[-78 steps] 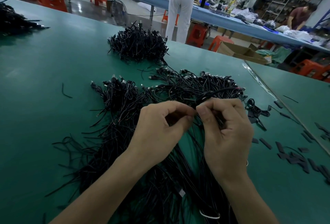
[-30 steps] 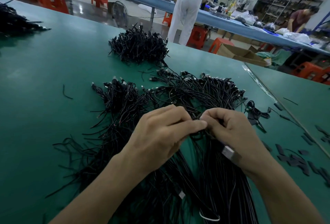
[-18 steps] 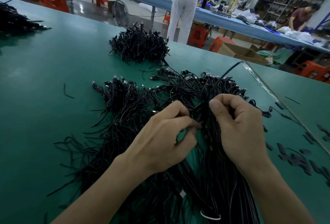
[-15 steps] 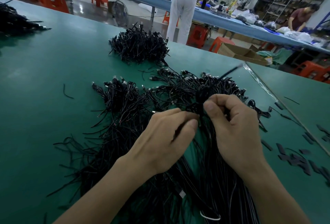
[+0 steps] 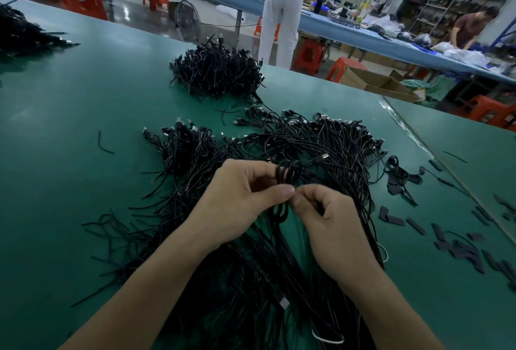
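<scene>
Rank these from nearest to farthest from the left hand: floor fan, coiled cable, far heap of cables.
1. coiled cable, pinched in the left hand.
2. far heap of cables, ahead on the table.
3. floor fan, beyond the table's far edge.

forearms [image 5: 156, 280]: both bare to frame edge | left hand [image 5: 240, 199], right hand [image 5: 332, 224]: bare | left thumbnail [image 5: 287, 191]: short, plain

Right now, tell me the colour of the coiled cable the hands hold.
Black; the coiled cable shows best in the head view.
</scene>
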Demonstrator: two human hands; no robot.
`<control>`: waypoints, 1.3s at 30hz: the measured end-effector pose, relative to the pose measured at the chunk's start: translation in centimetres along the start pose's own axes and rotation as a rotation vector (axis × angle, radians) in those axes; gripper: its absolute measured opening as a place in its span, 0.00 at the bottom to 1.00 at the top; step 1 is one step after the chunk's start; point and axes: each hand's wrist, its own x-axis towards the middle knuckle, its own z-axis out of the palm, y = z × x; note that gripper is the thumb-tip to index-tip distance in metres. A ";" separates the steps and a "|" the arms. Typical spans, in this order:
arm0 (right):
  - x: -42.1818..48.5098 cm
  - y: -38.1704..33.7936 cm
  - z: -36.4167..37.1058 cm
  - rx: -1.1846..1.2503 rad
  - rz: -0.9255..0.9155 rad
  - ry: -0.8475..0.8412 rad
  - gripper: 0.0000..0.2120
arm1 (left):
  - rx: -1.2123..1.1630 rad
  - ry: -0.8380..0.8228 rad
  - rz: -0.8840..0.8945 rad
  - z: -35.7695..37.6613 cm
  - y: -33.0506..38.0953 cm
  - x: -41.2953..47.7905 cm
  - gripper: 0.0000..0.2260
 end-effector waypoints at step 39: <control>-1.2 -7.5 1.3 0.179 -0.290 -0.284 0.14 | 0.509 -0.117 0.020 -0.5 -4.4 0.9 0.09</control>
